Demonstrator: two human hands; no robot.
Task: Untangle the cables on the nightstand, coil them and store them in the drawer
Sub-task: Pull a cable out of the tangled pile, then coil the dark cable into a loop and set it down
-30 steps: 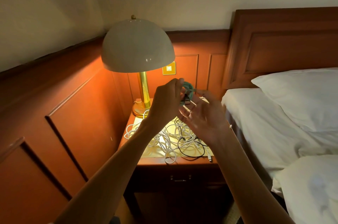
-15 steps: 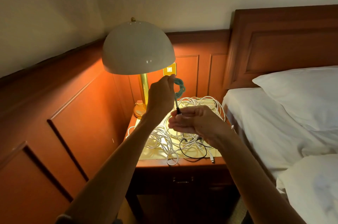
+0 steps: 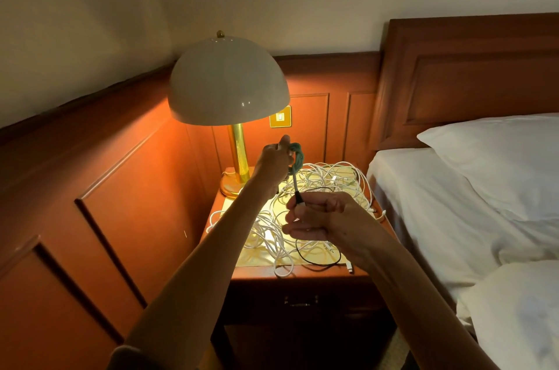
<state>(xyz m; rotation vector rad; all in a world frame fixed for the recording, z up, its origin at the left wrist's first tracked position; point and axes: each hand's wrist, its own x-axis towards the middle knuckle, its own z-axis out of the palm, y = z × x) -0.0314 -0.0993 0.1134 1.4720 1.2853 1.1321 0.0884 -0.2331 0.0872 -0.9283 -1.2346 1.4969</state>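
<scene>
1. Both hands are up over the nightstand [image 3: 302, 274], working one cable between them. The left hand [image 3: 273, 162] is curled round a small bundle of green cable [image 3: 298, 155], thumb on top, holding it just in front of the lamp [image 3: 227, 82] stem.
2. The right hand [image 3: 326, 218], lower and nearer to me, pinches the cable's dark plug end [image 3: 299, 198] between thumb and forefinger. Its other fingers hang loosely bent and hold nothing. A short straight run of green cable joins the two hands.
3. Progress, as I judge it: the green cable looks free of the heap and nearly wound, with only that last tail left to wrap or tuck. It looks like the first one dealt with.
4. Left to do is most of the job. A big tangle of white cables [image 3: 266, 233] sprawls across the lit top of the nightstand, some loops hanging over the front and right edges. A thin black cable [image 3: 317, 262] loops through it near the front. How many white cables there are, I cannot tell.
5. The drawer [image 3: 332, 300] below is shut, its handle [image 3: 301, 300] untouched, so nothing has visibly been stored. It will need a free hand to open it.
</scene>
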